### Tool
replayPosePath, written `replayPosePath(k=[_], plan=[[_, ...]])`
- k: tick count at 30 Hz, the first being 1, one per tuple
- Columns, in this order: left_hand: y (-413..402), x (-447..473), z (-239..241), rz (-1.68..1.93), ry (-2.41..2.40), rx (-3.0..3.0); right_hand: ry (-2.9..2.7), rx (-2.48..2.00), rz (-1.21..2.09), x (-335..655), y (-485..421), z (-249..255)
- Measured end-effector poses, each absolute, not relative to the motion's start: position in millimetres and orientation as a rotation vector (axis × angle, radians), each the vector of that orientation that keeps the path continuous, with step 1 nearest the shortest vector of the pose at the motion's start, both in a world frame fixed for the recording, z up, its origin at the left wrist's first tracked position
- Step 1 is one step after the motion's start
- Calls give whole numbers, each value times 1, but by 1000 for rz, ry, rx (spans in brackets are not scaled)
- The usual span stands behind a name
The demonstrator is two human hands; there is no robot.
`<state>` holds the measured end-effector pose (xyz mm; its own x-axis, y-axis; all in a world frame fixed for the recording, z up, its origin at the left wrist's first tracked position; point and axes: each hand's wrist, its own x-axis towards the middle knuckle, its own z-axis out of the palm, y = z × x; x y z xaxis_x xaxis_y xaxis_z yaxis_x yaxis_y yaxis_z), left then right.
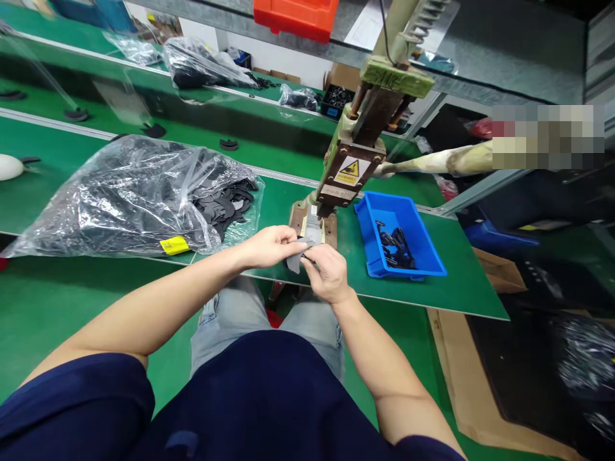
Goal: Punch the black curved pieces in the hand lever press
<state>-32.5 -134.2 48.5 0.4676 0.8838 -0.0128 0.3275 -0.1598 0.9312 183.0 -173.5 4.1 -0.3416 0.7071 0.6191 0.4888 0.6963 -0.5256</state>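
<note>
My left hand (270,246) and my right hand (325,272) meet at the front edge of the green table (461,282), both pinched on a small dark grey flat piece (295,261). They sit just in front of the base of a small green press machine (354,163) with a yellow warning label. To the left lies a large clear plastic bag (129,198) of black flat pieces, some spilling out at its open end (223,205).
A blue bin (412,221) with several black parts stands right of the press. The press handle (437,161) sticks out rightward. Further green benches with bags lie behind. An orange tray (295,16) sits on a shelf above. Cardboard (480,390) covers the floor at right.
</note>
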Motion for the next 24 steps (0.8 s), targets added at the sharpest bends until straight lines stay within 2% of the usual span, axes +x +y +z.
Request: replayPosePath(k=[4,7,11,17,24], plan=[[-136,-33,43,835,956,1465,-1940,-953,312,184,-175,3],[-133,-37,32,708,859,1285,-1956,-985,359,187,-173,1],[-106,-51,0,770,1034,1110,-1911,-1103,372,208,-173,1],[-21,-51,-32,877,1398,827,-1795,-1243,337,273,-184,6],[110,-27,3,1033,1375,874,-1722,-1708,310,359,-152,19]])
